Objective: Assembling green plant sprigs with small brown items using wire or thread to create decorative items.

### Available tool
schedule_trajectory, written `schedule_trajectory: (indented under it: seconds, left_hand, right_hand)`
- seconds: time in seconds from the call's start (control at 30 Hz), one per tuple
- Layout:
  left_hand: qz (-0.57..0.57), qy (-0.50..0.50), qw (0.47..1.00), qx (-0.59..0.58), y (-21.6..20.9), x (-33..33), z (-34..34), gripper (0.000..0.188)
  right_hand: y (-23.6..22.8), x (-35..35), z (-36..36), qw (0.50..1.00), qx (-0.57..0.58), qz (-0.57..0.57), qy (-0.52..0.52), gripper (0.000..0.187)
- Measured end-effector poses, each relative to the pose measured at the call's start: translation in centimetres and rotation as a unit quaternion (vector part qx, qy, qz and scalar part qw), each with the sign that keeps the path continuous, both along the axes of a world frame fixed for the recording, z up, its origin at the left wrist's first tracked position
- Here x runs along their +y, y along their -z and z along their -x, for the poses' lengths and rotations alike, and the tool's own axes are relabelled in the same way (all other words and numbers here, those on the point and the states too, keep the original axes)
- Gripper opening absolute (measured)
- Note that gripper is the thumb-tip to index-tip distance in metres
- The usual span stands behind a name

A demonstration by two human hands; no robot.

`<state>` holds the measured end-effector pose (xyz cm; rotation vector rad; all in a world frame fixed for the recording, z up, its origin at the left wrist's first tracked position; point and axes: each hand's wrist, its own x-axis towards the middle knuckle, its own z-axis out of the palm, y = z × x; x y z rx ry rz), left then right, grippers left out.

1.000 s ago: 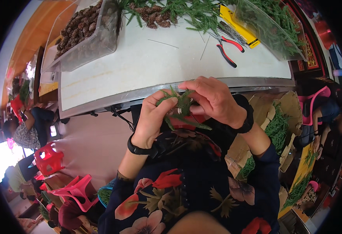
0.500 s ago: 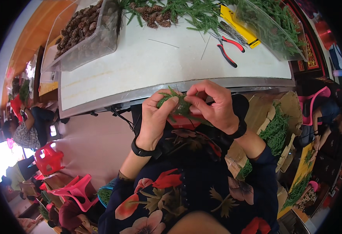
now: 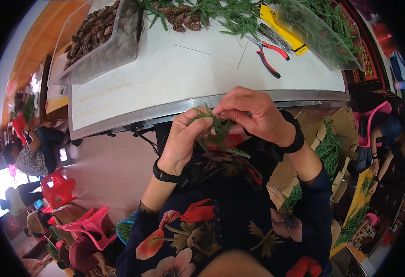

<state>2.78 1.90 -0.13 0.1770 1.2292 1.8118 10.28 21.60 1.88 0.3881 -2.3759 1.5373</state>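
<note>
Just off the table's near edge, my left hand (image 3: 180, 141) grips a green artificial pine sprig (image 3: 218, 134) between thumb and fingers. Its needled ends hang below the fingers and one tip pokes up above them. My right hand (image 3: 258, 117) is closed in a pinch at the top of the sprig, fingertips almost meeting the left thumb. Whatever lies within that pinch is hidden. Pliers (image 3: 271, 57) with red-and-black handles lie on the white table (image 3: 174, 76) beyond my hands, near some thin wires (image 3: 193, 50).
A clear bin of pine cones (image 3: 96, 34) stands far left, with loose cones (image 3: 179, 18) beside it. Far right is a clear bin of greenery (image 3: 327, 30) near a yellow package (image 3: 283, 27). Cardboard boxes with greenery (image 3: 329, 147) sit right; pink stools (image 3: 94, 226) and people are around.
My right hand has risen slightly and turned at the sprig, its wrist moving outward to the right. The sprig's lower end now shows more. My left hand still grips it.
</note>
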Motion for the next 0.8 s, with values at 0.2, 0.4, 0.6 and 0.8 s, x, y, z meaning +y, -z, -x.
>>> schedule_trajectory:
  seconds: [0.2, 0.4, 0.6, 0.8]
  left_hand:
    - [0.018, 0.011, 1.0, -0.02, -0.8, 0.2, 0.0, 0.005]
    - [0.059, -0.009, 0.991, 0.122, -0.5, 0.7, -0.8, 0.005]
    - [0.13, -0.046, 0.948, 0.287, -0.7, 1.1, -1.0, 0.006]
    - [0.067, -0.034, 0.991, 0.113, -0.9, 1.0, -0.5, 0.007]
  right_hand:
    - [-0.7, 0.6, 0.2, 0.995, 0.042, -0.086, 0.001, 0.019]
    - [-1.4, 0.2, 0.1, 0.978, 0.071, -0.195, 0.032, 0.017]
    - [0.0, -0.9, -0.3, 0.983, -0.019, -0.147, 0.105, 0.015]
    - [0.0, -0.4, -0.4, 0.988, -0.025, -0.128, 0.085, 0.016]
